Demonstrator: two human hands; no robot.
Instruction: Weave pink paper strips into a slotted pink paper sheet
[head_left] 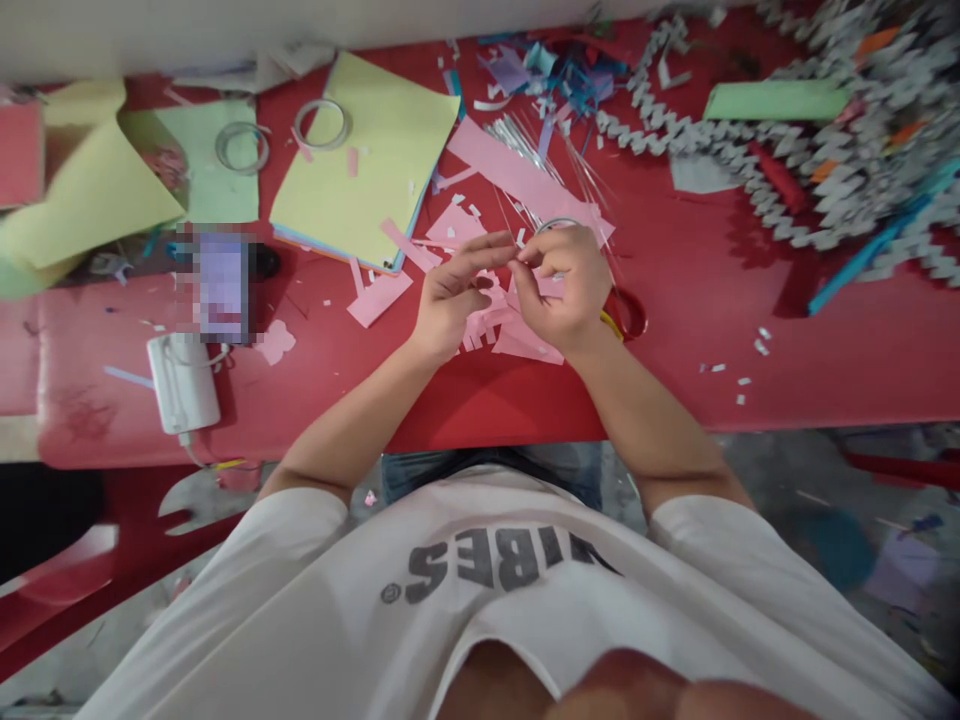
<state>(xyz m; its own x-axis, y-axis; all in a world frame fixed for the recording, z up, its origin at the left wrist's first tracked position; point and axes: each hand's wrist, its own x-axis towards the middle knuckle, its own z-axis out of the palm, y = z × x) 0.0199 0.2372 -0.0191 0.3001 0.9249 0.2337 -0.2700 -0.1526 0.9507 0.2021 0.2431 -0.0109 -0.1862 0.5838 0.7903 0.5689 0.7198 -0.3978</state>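
My left hand (457, 300) reaches in above the pink paper scraps (484, 325), its fingers stretched toward my right hand. My right hand (566, 290) is closed in a pinch, thumb against forefinger. The fingertips of both hands meet over the table; whatever lies between them is too small to make out. Behind my right hand are a roll of tape (559, 224), partly covered, and a bundle of thin silvery wires (517, 190). A red and yellow handle (630, 314), apparently of scissors, shows beside my right wrist. A long pink paper strip (517, 175) lies beyond my hands.
On the red table (697, 370) are stacked yellow sheets (375, 190) and two tape rolls (321, 124). A white power bank (184, 385) and a blurred-out phone (223, 285) lie left. Grey zigzag paper garlands (787, 190) and a green paper piece (776, 101) fill the far right.
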